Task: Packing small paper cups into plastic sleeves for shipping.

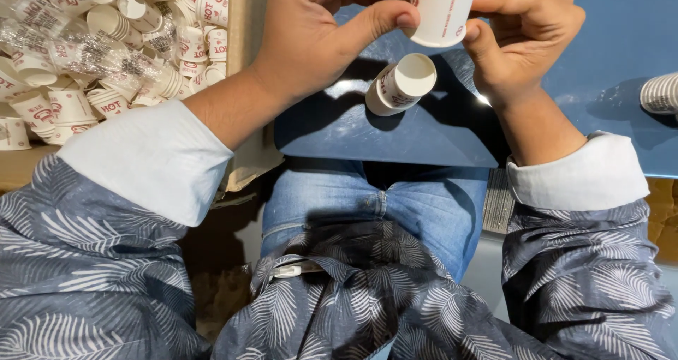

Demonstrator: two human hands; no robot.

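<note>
Left hand: the left hand (311, 35) was raised over the near edge of the blue table (614, 42); its thumb reached across to the right and pressed against the lower side of the white paper cup (443, 7); the other fingers were curled behind the cup and mostly hidden, so how tightly they closed could not be told.

Right hand: the right hand (526, 32) met the same cup from the other side; its thumb tip touched the cup near the rim end; the remaining fingers were bent round the far side, closed on the cup.

Held cup: white with small red printing; pinched between both hands at the top of the view, its upper part cut off by the frame edge.

Second cup: a loose paper cup (401, 85) lay on its side on the blue table, just below the held cup and between the two wrists; its open mouth faced up and to the right; it touched neither hand.

Cardboard box: a cardboard box (240, 28) stood to the left, beside the table; it was heaped with more paper cups (106, 56), some in clear plastic sleeves.

Far right: a stack of striped cups (660, 93) lay on the table at the frame edge, well apart from the hands.

Clothing: dark leaf-patterned sleeves with white cuffs; blue jeans below.
</note>
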